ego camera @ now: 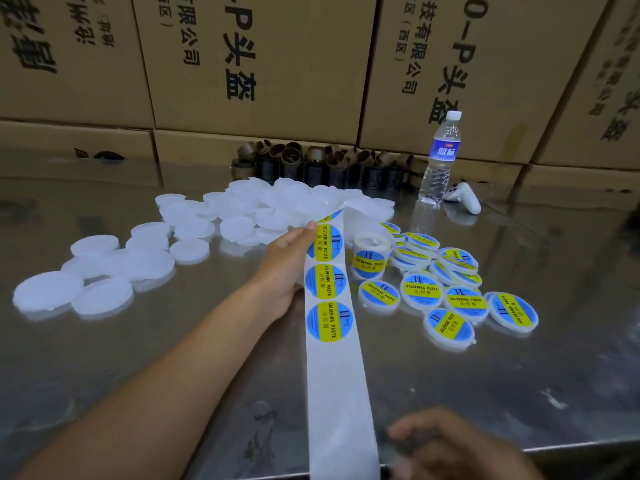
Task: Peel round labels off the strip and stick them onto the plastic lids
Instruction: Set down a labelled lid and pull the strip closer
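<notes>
Left grip [287, 265] pinches a smooth white strip [337, 393] bearing three whole round labels [323, 282]. Right grip [446, 445] is blurred, so I cannot tell its state. Translucent round lids [104, 265] lie on the steel table [519, 393].

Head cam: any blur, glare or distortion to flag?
Head view: the right hand at the bottom edge is blurred; the left hand and white paper label strip are sharp; the shiny steel table mirrors the brown cardboard boxes; wide-angle bows box edges.

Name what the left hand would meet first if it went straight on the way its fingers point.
Probably the heap of plain white lids beyond the left hand and its label strip; depth unclear.
</notes>
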Tool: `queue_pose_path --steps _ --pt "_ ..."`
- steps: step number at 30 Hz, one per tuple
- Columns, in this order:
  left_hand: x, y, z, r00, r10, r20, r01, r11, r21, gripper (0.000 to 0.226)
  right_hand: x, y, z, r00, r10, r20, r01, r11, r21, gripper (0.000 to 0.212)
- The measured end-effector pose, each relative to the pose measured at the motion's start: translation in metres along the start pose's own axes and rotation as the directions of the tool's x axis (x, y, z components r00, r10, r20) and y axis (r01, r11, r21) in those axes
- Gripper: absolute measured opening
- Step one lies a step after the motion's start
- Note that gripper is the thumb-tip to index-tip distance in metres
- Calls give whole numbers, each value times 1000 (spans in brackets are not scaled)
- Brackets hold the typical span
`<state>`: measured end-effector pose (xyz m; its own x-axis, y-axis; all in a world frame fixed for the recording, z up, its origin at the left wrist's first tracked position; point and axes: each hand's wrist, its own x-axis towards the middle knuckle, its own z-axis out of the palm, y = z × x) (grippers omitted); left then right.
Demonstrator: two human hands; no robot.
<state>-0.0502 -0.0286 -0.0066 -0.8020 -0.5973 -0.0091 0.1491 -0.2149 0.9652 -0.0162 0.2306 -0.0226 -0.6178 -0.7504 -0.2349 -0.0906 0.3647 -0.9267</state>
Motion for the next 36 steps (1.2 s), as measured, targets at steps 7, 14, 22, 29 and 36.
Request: queue_pose_path --steps 7,14,22,29,36 --pt "1 0 2 1000 -4 -21 5 1000 30 31 44 -58 4 758 -478 -444 450 876 -173 16" --pt "1 2 0 999 14 -33 -13 999 30 31 130 -76 -5 994 -86 -65 96 982 165 41" --pt "-3 5 2 998 -54 38 47 987 154 34 161 -63 -20 896 -224 -382 356 878 319 34" --pt "-8 3 0 990 -40 134 0 958 287 41 155 -59 -19 810 -355 -466 511 816 268 33" --pt "-9 8 -2 996 -62 66 52 988 145 30 159 -51 -15 606 -672 -426 565 740 -365 32"
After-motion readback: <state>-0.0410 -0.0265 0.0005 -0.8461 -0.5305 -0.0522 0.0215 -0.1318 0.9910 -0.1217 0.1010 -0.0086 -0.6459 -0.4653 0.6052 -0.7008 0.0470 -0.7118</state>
